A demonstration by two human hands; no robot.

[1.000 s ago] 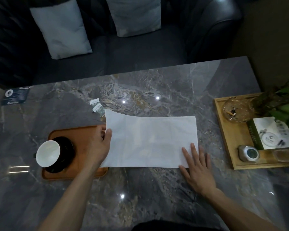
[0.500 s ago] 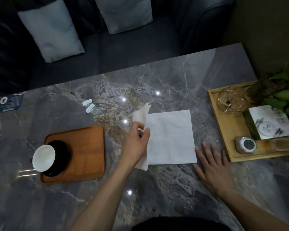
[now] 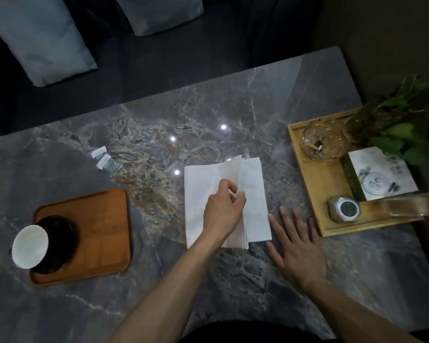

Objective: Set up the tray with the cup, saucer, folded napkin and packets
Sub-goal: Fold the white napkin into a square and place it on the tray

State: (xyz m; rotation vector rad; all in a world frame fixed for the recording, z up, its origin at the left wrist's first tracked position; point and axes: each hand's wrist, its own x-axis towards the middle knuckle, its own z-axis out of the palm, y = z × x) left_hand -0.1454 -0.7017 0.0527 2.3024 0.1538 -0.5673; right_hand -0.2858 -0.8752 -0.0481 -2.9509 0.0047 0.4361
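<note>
Napkin folding is in hand: the left hand (image 3: 224,209) pinches the white napkin's (image 3: 254,194) raised flap; the right hand (image 3: 295,246) lies flat, fingers spread, just beside it. Next, likely press the crease, then carry it to the wooden tray (image 3: 102,224) well off to the left.

I saw a grey marble table (image 3: 159,305). On it lay a brown tray (image 3: 102,233) at left, two packets (image 3: 106,163) beyond it, a white napkin (image 3: 254,194) mid-table, and a pale wooden tray (image 3: 315,194) at right.
</note>
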